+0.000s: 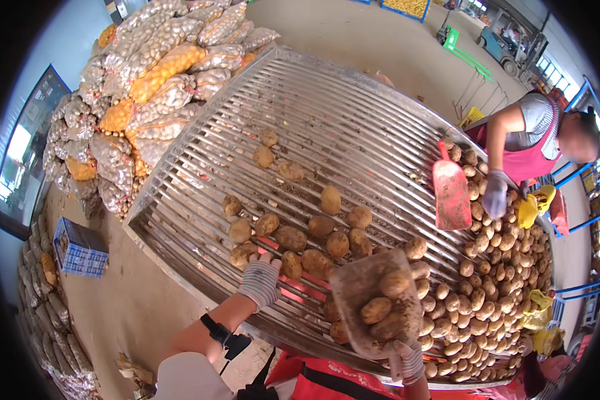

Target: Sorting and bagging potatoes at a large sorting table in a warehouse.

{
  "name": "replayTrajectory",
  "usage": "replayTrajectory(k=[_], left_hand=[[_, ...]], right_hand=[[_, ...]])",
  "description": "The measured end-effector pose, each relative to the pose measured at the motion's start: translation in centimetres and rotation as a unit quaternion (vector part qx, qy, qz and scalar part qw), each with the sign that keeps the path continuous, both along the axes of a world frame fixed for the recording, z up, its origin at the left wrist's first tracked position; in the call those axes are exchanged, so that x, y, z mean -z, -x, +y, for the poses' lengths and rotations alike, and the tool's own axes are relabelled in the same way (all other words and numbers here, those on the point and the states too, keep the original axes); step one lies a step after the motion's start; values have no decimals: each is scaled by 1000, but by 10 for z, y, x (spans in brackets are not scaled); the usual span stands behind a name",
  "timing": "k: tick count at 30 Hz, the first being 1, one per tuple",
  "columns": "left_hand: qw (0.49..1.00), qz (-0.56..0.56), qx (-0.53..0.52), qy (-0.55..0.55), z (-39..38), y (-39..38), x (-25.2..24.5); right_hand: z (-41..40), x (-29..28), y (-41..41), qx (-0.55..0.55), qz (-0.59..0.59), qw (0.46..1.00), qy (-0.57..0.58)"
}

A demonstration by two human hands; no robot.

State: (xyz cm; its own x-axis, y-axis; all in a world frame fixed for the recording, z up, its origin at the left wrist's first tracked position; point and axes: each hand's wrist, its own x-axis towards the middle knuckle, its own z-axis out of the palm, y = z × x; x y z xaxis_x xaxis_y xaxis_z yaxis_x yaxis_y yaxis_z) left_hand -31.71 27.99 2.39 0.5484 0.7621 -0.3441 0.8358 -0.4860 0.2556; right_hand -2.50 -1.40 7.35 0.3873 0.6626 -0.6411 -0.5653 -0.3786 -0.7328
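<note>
My left hand (261,284), in a striped knit glove, reaches over the metal bars of the sorting grate (200,197). Its fingertips are beside a potato (242,254) and close to another potato (291,265), with nothing seen in its grip. My right hand (409,361), gloved alike, grips the near end of a dirty translucent plastic scoop (347,285). Soil and three potatoes (376,310) lie in the scoop. Ahead of my hands, several soil-covered potatoes (337,244) are scattered across the bars.
A large potato heap (480,315) covers the grate's right end. Across it, a co-worker's gloved hand (495,195) is over potatoes near a red scoop (451,192). Filled mesh sacks (150,100) are stacked at the left, above a blue crate (82,250). A forklift (510,50) stands far back.
</note>
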Motion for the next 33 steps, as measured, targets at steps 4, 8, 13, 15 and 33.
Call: replayTrajectory(k=[4, 8, 13, 15, 33], left_hand=[[750, -416, -339, 386, 5, 0, -30], [735, -537, -93, 403, -1, -16, -36], [917, -307, -158, -198, 125, 29, 28], [916, -315, -247, 19, 172, 67, 67], [788, -577, -104, 189, 18, -76, 0]], right_hand=[[27, -2, 3, -78, -18, 997, 2], [47, 6, 7, -149, 28, 988, -24], [44, 25, 8, -142, -7, 989, -38], [37, 33, 6, -185, -128, 973, -51], [-42, 45, -5, -134, -288, 934, -160]])
